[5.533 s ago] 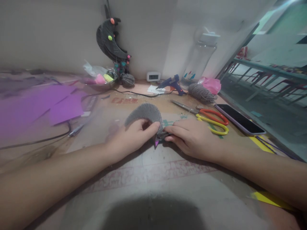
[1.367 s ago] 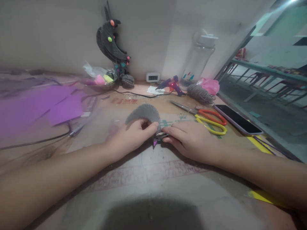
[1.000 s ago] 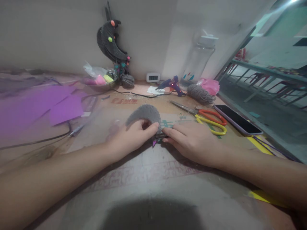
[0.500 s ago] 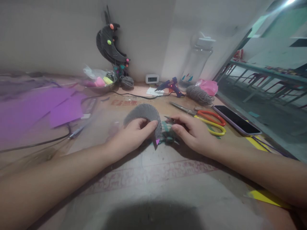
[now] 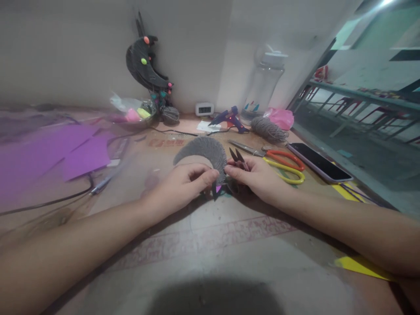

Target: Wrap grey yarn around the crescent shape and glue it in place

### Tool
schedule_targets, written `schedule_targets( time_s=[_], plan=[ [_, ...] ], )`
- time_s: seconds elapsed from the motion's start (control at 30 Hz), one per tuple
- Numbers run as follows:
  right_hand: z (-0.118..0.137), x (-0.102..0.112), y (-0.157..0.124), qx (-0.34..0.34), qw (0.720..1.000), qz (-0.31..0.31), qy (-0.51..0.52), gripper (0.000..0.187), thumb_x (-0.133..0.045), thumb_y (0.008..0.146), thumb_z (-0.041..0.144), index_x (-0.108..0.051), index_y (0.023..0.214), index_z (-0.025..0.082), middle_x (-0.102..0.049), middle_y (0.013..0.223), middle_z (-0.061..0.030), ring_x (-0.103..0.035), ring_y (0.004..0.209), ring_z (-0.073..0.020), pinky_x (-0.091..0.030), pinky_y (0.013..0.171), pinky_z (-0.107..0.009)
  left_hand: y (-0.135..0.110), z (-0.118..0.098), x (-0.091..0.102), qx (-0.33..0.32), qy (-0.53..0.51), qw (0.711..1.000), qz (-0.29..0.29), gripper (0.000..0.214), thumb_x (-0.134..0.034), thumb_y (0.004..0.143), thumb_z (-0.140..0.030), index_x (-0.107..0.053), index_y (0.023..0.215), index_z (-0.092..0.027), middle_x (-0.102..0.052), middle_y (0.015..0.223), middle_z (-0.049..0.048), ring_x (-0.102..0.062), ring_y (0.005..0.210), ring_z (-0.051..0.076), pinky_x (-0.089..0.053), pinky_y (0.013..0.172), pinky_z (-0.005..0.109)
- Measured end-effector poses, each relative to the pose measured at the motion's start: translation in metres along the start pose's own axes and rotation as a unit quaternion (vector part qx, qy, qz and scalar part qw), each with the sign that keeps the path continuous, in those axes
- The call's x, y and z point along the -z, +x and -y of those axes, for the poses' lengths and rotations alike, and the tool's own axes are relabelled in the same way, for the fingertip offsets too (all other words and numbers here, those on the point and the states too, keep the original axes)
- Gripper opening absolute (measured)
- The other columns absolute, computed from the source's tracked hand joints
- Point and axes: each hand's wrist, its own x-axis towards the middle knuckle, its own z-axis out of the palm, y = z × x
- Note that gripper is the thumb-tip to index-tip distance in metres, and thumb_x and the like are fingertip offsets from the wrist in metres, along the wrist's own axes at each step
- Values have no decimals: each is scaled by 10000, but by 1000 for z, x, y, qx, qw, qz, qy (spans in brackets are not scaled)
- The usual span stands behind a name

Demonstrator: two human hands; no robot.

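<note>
A grey yarn-wrapped crescent (image 5: pixel 210 148) is pinched near its lower tip by my left hand (image 5: pixel 187 186). A small purple patch (image 5: pixel 218 189) shows at that tip, below my fingers. My right hand (image 5: pixel 256 173) is closed around small dark thread snips (image 5: pixel 239 157), whose blades point up and away. Its thumb and fingertip meet at the crescent's right edge; whether they also pinch a strand is too small to tell. Both hands are just above the table (image 5: pixel 203 253).
Orange-and-yellow-handled scissors (image 5: pixel 285 159) and a phone (image 5: pixel 321 162) lie to the right. Behind are a glue gun (image 5: pixel 229 119), grey yarn (image 5: pixel 268 129), a bottle (image 5: pixel 263 85) and a small clock (image 5: pixel 204 109). Purple sheets (image 5: pixel 82 153) lie left. A dark crescent (image 5: pixel 142 65) stands against the wall.
My right hand has moved left to the crescent's edge, and the snips' blades have swung upward. The crescent has turned, showing more of its yarn-wrapped face. The view has shifted slightly.
</note>
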Motion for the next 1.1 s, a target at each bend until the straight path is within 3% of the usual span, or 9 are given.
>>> schedule_targets(
  time_s=[0.17,0.3,0.43,0.53,0.67,0.77,0.9,1.1],
  plan=[
    [-1,0,1,-8,1000,-18,1,293,-732,728,418,-639,828,160,-539,635,45,-449,533,-82,-354,484,-213,0,-1,0,-1,12,1000,-4,287,-550,892,-402,-646,732,-184,-610,754,-6,-557,742,140,-412,675,251],
    [-1,0,2,5,1000,-23,-9,305,-732,727,430,-631,815,157,-555,653,34,-473,564,-93,-360,509,-224,0,0,0,14,-18,1000,12,311,-491,926,-401,-629,754,-181,-616,760,-4,-553,704,130,-417,651,249],
    [-1,1,2,15,1000,-10,4,300,-711,746,435,-618,818,159,-528,636,42,-452,545,-88,-344,496,-224,0,2,-1,0,-22,1000,-8,303,-457,946,-367,-581,743,-180,-584,750,-5,-538,721,134,-421,673,256],
    [-1,1,1,4,999,-5,32,281,-698,754,419,-616,823,159,-537,660,34,-466,567,-89,-352,507,-221,1,8,-4,22,-95,994,-46,304,-417,954,-368,-545,749,-184,-540,715,-12,-526,688,134,-433,665,263],
    [-1,0,0,-13,998,-19,53,266,-718,738,399,-629,821,162,-541,665,31,-461,575,-87,-346,509,-216,5,15,-8,123,-249,955,-108,231,-458,905,-367,-508,759,-194,-510,692,-33,-514,600,112,-449,608,247],
    [-1,0,0,-7,998,-14,54,244,-722,737,383,-644,824,169,-560,675,28,-474,583,-91,-350,511,-218,6,16,-6,148,-194,964,-106,282,-481,894,-430,-547,754,-194,-537,660,-30,-518,597,118,-418,576,232],
    [-1,0,0,7,999,0,43,207,-694,770,366,-657,829,171,-576,685,26,-479,580,-91,-349,511,-222,4,13,-1,122,-61,988,-72,300,-539,865,-493,-642,849,-211,-634,701,-17,-541,620,145,-387,572,247],
    [0,0,0,15,999,13,40,172,-676,785,336,-640,811,170,-551,659,44,-472,575,-84,-360,547,-225,3,12,-1,139,-101,984,-49,328,-475,905,-483,-667,948,-220,-705,851,5,-620,757,164,-436,691,263]
  ],
)
